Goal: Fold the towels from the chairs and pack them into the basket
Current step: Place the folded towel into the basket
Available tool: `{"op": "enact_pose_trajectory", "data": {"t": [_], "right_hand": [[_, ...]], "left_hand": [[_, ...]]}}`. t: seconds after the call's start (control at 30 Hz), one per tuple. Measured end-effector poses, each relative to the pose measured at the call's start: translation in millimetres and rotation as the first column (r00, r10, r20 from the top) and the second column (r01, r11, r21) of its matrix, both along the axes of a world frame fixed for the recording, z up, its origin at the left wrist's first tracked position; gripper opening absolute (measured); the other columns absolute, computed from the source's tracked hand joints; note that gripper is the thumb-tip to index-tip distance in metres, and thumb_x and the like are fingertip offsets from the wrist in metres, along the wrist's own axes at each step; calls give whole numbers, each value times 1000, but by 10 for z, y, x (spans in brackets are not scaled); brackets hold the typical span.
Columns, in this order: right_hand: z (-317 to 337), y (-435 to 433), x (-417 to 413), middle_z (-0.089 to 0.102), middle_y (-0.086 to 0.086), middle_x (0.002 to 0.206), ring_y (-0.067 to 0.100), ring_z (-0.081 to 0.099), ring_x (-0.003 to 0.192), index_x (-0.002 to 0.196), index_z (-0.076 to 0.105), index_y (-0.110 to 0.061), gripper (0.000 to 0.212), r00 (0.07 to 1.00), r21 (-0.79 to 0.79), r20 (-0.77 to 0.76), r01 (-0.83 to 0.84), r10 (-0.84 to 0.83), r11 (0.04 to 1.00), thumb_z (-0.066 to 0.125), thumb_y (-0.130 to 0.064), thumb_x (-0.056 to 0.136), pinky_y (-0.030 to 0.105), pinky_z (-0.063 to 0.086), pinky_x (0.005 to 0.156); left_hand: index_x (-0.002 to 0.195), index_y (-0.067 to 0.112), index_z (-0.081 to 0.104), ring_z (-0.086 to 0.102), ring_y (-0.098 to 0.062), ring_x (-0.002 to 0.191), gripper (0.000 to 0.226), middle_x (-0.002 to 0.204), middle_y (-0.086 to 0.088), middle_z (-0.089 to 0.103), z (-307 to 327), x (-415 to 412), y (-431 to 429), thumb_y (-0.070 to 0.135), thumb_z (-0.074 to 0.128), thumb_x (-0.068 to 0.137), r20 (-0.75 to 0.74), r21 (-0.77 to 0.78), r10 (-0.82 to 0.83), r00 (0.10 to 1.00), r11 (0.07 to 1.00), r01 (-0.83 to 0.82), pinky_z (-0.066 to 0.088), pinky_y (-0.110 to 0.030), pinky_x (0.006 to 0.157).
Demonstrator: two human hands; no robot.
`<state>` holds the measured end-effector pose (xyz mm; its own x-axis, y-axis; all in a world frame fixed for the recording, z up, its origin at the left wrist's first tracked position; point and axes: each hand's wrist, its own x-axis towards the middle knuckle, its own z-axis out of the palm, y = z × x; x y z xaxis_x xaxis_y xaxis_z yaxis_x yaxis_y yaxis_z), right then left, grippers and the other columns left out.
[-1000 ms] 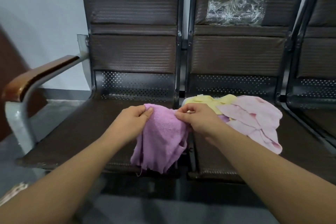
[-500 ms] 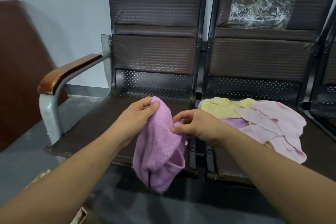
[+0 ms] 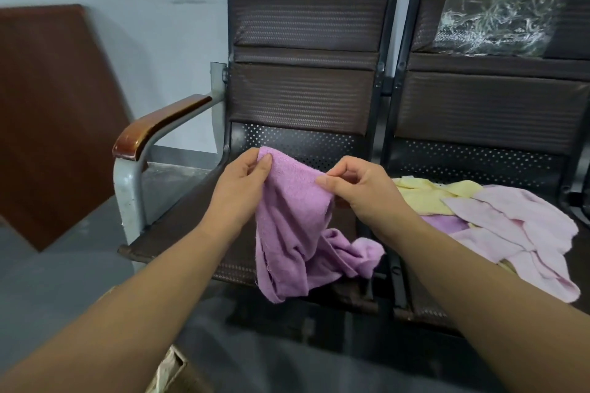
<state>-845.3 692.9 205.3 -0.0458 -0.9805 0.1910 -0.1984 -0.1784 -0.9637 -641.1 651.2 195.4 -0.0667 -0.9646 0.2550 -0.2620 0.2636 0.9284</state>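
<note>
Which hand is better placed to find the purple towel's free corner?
Likely the right hand: it pinches the purple towel mid-edge, nearest the bunched end on the seat; the left hand grips a top corner.

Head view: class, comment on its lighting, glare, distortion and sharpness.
Head view: soft, even light with only faint shadows; head view: glints on the plastic wrap and the glossy armrest; head view: wide-angle stretch toward the bottom corners; head view: the purple towel, left hand and right hand are sharp, its terry texture readable.
</note>
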Motion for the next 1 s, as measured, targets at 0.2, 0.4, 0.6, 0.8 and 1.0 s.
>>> {"op": "enact_pose_trajectory", "data": {"t": [0.2, 0.4, 0.6, 0.8, 1.0], "right_hand": [[86, -116, 129, 53, 3, 60, 14, 46, 53, 76, 57, -12, 20, 940, 114, 323, 78, -111, 990, 68, -13, 94, 23, 41, 46], [-50, -231, 12, 47, 4, 58, 10, 38, 54, 84, 67, 2, 16, 963, 42, 90, 250, -253, 967, 75, -12, 87, 21, 35, 51], [-87, -226, 151, 55, 2, 65, 18, 47, 66, 80, 72, -15, 10, 993, 70, 96, 61, -68, 996, 74, -17, 89, 31, 42, 66], [-19, -124, 332, 76, 9, 99, 12, 69, 83, 108, 74, -7, 20, 971, 107, 152, -204, 187, 973, 57, -1, 97, 23, 55, 69], [-132, -205, 302, 69, 21, 107, 28, 68, 82, 107, 66, -4, 14, 956, 339, 293, -105, 1, 935, 65, -4, 93, 41, 60, 75]], "left_hand": [[107, 18, 75, 73, -13, 95, 47, 100, 5, 77, 89, 65, 122, 57, 64, 85, 186, 475, -357, 915, 848, 234, 56, -28, 83], [123, -4, 61, 66, -28, 103, 36, 115, -19, 69, -28, 91, 69, 7, 63, 88, -489, 462, -203, 848, 764, 449, 53, -40, 94], [113, -1, 61, 64, -24, 88, 28, 95, -17, 66, 33, 87, 25, -9, 48, 90, -522, 346, -57, 851, 898, 272, 53, -34, 81], [120, -12, 62, 64, -37, 114, 51, 120, -30, 65, -10, 28, 46, 25, 72, 87, -582, 428, -175, 794, 764, 482, 50, -44, 102], [102, 8, 66, 65, -24, 92, 17, 102, -21, 66, -78, -44, -19, 4, 51, 94, -600, 405, -39, 799, 846, 345, 53, -30, 87]]}}
